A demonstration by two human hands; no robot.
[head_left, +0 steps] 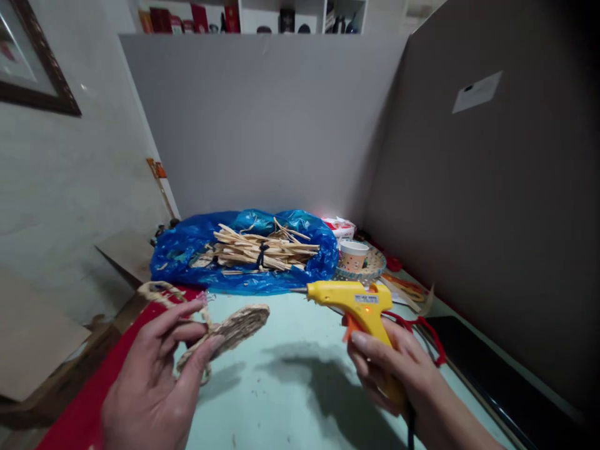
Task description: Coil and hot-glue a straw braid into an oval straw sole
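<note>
Between thumb and fingers, my left hand pinches a flat coil of braided straw rope. A loose length of the braid loops out behind the fingers to the left. My right hand is wrapped round the handle of a yellow hot glue gun with an orange trigger. Its nozzle points left toward the coil, apart from it, and a small orange light glows on its side. A dark cord runs down from the handle.
A blue plastic bag holds a tied bundle of dry straw strips at the back. Right of it, a paper cup stands by a woven tray. Red-handled scissors and a black flat object lie at the right. Grey panels enclose the table.
</note>
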